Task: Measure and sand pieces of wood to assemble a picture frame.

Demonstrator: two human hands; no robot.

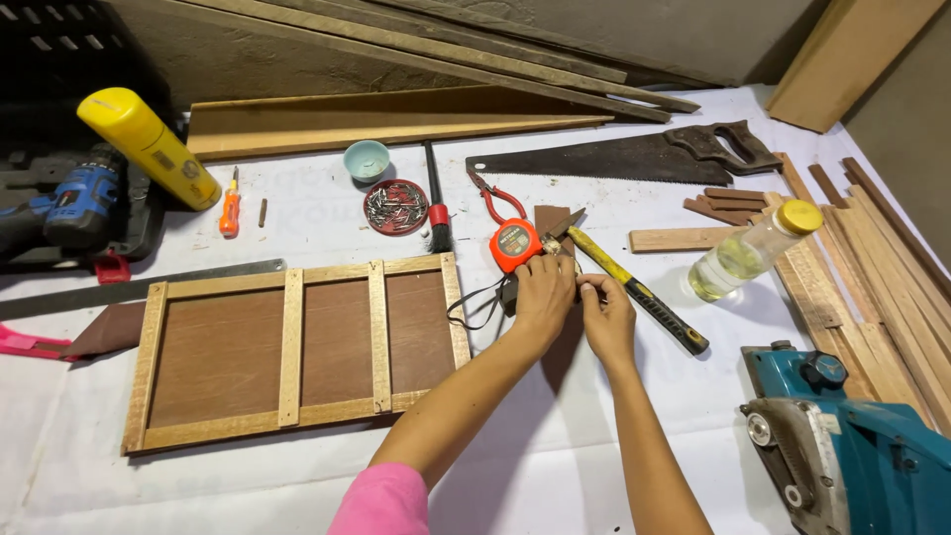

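My left hand (543, 295) and my right hand (606, 315) meet over a dark brown piece (553, 220) lying on the white table cover. The fingers of both hands pinch something small between them; I cannot tell what it is. An orange tape measure (514, 244) sits just beyond my left hand. A hammer (634, 285) with a yellow and black handle lies diagonally right beside my right hand, its head near my fingertips. A wooden panel with a light frame (297, 347) lies to the left of my left arm.
A handsaw (634, 157), red pliers (495, 198), a dish of screws (395, 206), a small blue bowl (367, 159) and long planks lie at the back. A clear bottle (748, 253), wood strips and a teal power tool (842, 446) are at the right; a drill (69, 203) and yellow can (149, 147) at the left.
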